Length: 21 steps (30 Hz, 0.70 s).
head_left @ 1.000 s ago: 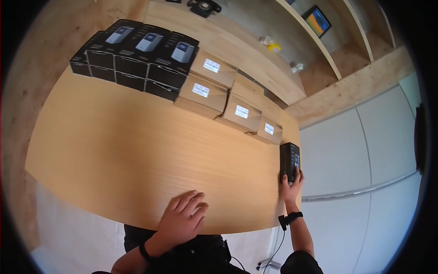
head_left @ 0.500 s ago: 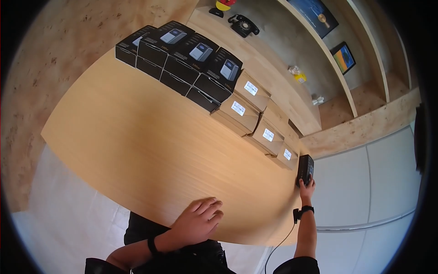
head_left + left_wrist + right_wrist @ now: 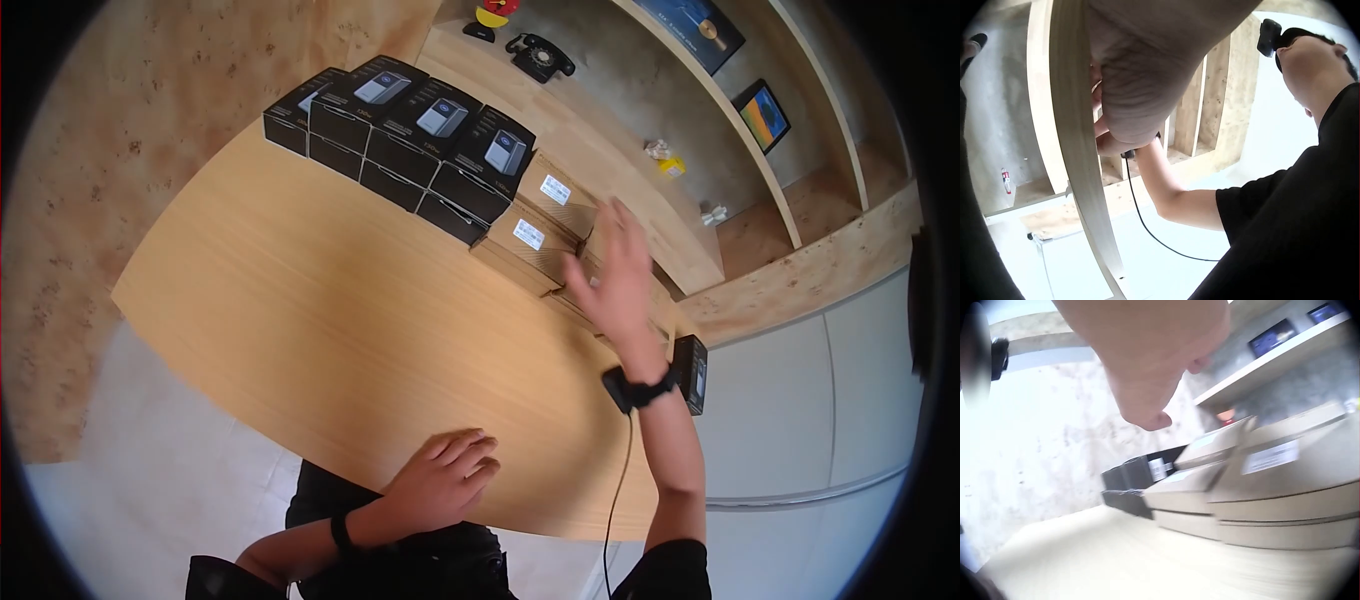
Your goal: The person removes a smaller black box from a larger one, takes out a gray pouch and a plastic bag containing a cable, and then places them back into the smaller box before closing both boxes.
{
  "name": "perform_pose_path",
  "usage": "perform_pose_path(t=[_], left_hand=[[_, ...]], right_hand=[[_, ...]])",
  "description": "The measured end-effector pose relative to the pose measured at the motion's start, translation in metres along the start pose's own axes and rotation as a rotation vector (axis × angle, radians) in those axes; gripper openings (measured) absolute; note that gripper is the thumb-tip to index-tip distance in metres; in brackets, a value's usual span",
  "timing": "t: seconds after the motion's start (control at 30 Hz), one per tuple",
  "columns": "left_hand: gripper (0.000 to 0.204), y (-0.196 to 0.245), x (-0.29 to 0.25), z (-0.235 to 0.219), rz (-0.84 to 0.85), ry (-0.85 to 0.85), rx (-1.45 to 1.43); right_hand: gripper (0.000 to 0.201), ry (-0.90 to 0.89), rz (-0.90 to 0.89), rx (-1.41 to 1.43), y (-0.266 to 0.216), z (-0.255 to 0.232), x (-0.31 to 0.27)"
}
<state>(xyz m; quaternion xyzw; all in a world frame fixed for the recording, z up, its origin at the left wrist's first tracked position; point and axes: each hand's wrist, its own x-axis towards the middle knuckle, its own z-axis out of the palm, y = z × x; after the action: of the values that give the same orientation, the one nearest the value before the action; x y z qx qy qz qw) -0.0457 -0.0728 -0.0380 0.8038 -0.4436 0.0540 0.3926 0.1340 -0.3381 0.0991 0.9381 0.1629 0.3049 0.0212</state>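
In the head view my right hand (image 3: 622, 290) hangs over the brown cardboard boxes (image 3: 515, 240) with its fingers spread and nothing held; the right wrist view shows the hand (image 3: 1154, 369) above these boxes (image 3: 1285, 487). A single black box (image 3: 692, 375) stands at the table's right end, partly behind my right wrist. My left hand (image 3: 440, 480) rests at the table's front edge, fingers loosely bent and holding nothing. To the left of the brown boxes, black printed boxes (image 3: 400, 150) are stacked two high.
Behind the boxes runs a wooden shelf unit (image 3: 570, 130) with a black telephone (image 3: 540, 57), a yellow item (image 3: 671, 166) and a framed picture (image 3: 763, 116). A cable (image 3: 620, 490) hangs from my right wrist. White cabinet panels (image 3: 770, 410) stand at the right.
My right hand has let go of the black box at the right end and moved up and left over the brown boxes. My left hand has barely moved.
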Motion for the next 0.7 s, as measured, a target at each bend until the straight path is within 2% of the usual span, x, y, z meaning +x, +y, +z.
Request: perform_pose_path(t=[0.07, 0.13, 0.27, 0.5, 0.7], left_hand=[[0.029, 0.001, 0.0, 0.002, -0.009, -0.007, 0.002], [0.028, 0.002, -0.002, 0.003, -0.022, -0.008, 0.002], [0.027, 0.002, -0.004, 0.006, -0.044, 0.008, 0.004], [0.027, 0.004, -0.002, 0.004, -0.042, -0.001, 0.017], [0.028, 0.002, -0.001, 0.003, -0.028, -0.011, 0.012]], right_hand=[[0.085, -0.038, -0.071, 0.026, -0.033, 0.033, 0.038], [0.092, -0.073, -0.036, 0.018, -0.063, 0.062, 0.064], [0.102, -0.179, 0.014, -0.117, -0.087, 0.097, 0.077], [0.089, -0.064, -0.048, -0.143, -0.084, 0.111, 0.06], [0.084, -0.063, -0.087, -0.097, -0.085, 0.093, 0.062]])
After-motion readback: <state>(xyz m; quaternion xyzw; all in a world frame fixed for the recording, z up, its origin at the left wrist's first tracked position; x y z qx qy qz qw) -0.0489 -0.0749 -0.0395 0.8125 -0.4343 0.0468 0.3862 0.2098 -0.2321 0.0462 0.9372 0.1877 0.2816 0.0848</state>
